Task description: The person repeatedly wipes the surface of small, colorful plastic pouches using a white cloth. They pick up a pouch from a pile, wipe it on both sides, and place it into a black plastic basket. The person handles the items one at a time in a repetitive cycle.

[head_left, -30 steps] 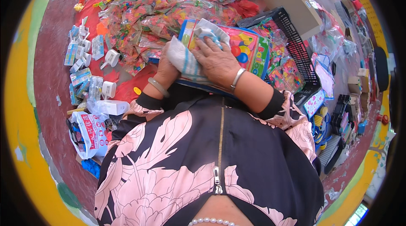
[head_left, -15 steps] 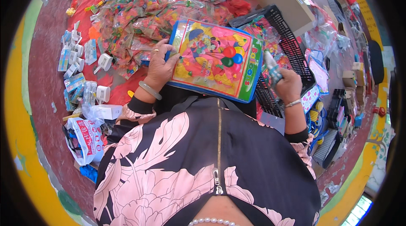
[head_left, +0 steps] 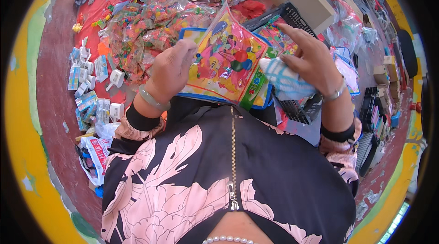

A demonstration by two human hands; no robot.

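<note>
A clear plastic balloon packet [head_left: 228, 54] with a colourful printed card lies tilted over a blue-edged flat piece [head_left: 190, 34] at my lap. One corner of its film stands up at the far side. My left hand [head_left: 170, 71] is raised beside the packet's left edge; its fingertips are smeared, so I cannot tell whether they grip anything. On the right, my right hand [head_left: 315, 63] holds a blue-and-white checked cloth [head_left: 286, 78] under its thumb and palm, with the forefinger stretched out. The cloth hangs by the packet's right edge.
Many small bags of coloured pieces [head_left: 141, 34] are heaped on red sheeting ahead. A black plastic crate [head_left: 297, 18] and a cardboard box [head_left: 304, 2] stand at the right. White small devices [head_left: 116, 78] and a printed carrier bag [head_left: 97, 155] lie left.
My left hand has come off the packet's left edge and lifted. The packet has turned and its film is peaked. My right hand moved closer with the cloth, its forefinger now stretched out.
</note>
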